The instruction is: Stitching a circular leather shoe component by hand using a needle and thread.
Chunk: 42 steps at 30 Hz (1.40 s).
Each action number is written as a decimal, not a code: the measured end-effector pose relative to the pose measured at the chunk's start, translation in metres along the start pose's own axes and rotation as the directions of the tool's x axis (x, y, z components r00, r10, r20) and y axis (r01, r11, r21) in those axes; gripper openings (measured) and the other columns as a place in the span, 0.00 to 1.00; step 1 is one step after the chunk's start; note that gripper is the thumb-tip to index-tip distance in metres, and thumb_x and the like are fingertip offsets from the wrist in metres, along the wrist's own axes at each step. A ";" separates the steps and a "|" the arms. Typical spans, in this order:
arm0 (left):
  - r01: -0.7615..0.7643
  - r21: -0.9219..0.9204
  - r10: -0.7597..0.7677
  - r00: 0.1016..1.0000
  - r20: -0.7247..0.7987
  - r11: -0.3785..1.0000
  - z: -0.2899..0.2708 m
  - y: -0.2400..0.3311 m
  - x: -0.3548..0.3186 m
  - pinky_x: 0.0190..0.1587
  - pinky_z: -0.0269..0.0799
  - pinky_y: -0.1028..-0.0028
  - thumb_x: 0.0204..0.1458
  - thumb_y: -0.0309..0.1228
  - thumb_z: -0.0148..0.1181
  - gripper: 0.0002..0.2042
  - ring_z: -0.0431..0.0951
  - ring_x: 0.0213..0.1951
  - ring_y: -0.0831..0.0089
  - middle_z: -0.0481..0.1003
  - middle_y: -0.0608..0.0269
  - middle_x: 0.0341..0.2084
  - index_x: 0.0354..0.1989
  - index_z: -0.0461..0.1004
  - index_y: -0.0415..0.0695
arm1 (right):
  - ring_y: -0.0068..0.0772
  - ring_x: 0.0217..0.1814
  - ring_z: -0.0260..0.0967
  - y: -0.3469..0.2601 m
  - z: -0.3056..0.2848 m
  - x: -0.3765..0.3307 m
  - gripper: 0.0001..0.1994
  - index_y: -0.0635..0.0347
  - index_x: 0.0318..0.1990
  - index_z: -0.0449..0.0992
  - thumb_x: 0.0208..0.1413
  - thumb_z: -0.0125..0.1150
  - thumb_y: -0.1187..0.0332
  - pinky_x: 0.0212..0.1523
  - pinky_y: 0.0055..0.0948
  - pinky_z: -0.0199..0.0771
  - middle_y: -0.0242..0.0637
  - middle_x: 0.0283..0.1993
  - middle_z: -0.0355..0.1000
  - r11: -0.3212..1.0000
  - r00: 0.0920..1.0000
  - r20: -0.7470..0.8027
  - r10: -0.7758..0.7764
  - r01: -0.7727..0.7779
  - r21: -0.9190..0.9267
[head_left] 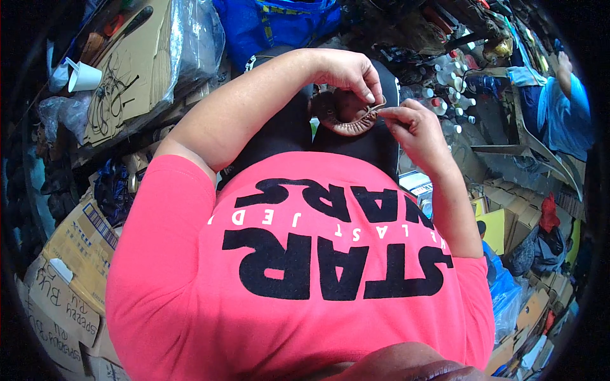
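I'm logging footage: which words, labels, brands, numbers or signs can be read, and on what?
I won't copy wording, only place it.
Pink shirt: large black lettering, smaller white line, upside down; readable.
Cardboard at lower left: dark handwritten capitals, partly readable.
Carton above it: small print, too blurred.

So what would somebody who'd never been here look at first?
Probably the bright pink shirt with big black upside-down letters, filling the middle and bottom of the picture. Next might be the curved brown piece with a gathered edge, over the dark lap above the shirt, where the left grip and right grip come close together. The shiny blue bag at the top stands out too.
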State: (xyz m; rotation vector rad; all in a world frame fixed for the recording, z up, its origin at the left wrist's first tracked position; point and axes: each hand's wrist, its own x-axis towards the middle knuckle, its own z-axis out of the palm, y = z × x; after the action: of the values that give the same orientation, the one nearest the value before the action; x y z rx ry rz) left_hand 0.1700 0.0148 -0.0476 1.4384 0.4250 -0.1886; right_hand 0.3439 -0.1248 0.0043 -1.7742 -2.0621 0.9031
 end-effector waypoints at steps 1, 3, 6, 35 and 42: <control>-0.009 0.064 0.010 1.000 -0.028 0.998 0.000 -0.001 0.004 0.42 0.71 0.78 0.48 0.26 0.61 0.12 0.76 0.36 0.79 0.78 0.64 0.33 0.42 0.77 0.39 | 0.34 0.32 0.67 0.007 -0.002 0.003 0.11 0.54 0.41 0.79 0.49 0.59 0.75 0.35 0.28 0.67 0.37 0.29 0.66 0.997 0.999 0.036 0.001 -0.004 0.083; -0.016 0.128 0.023 0.998 -0.056 0.992 -0.001 -0.004 0.007 0.42 0.71 0.78 0.48 0.26 0.61 0.12 0.76 0.36 0.79 0.78 0.65 0.33 0.41 0.77 0.39 | 0.30 0.34 0.65 0.023 -0.001 0.009 0.11 0.53 0.41 0.79 0.50 0.58 0.75 0.36 0.25 0.66 0.34 0.30 0.65 0.984 0.997 0.077 0.014 -0.028 0.178; -0.023 0.134 0.030 0.998 -0.052 0.991 -0.003 -0.007 0.006 0.42 0.71 0.78 0.47 0.25 0.62 0.12 0.76 0.35 0.79 0.78 0.65 0.33 0.41 0.77 0.40 | 0.23 0.37 0.61 0.048 0.005 0.016 0.11 0.52 0.41 0.80 0.52 0.57 0.75 0.41 0.21 0.63 0.28 0.32 0.65 0.943 0.990 0.139 0.020 -0.065 0.327; -0.132 0.326 0.168 0.982 -0.085 0.936 -0.001 -0.009 0.001 0.41 0.71 0.76 0.42 0.21 0.64 0.11 0.76 0.35 0.78 0.79 0.66 0.33 0.37 0.78 0.40 | 0.22 0.41 0.65 0.057 0.028 0.017 0.09 0.59 0.39 0.79 0.50 0.62 0.72 0.46 0.21 0.63 0.29 0.36 0.70 0.759 0.994 0.097 0.048 -0.100 0.644; 0.105 0.718 0.296 0.863 -0.410 0.688 0.011 -0.008 -0.048 0.32 0.69 0.64 0.43 0.41 0.64 0.16 0.76 0.30 0.57 0.74 0.51 0.24 0.31 0.72 0.41 | 0.21 0.33 0.61 0.023 0.016 0.010 0.10 0.57 0.39 0.79 0.49 0.60 0.77 0.36 0.21 0.62 0.30 0.29 0.64 0.947 0.994 -0.080 -0.077 0.098 0.306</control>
State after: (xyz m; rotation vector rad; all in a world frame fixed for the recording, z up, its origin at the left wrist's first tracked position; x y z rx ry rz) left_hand 0.1256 -0.0035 -0.0355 2.3213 0.7481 0.1448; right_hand 0.3504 -0.1179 -0.0236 -1.5152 -1.8233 1.0598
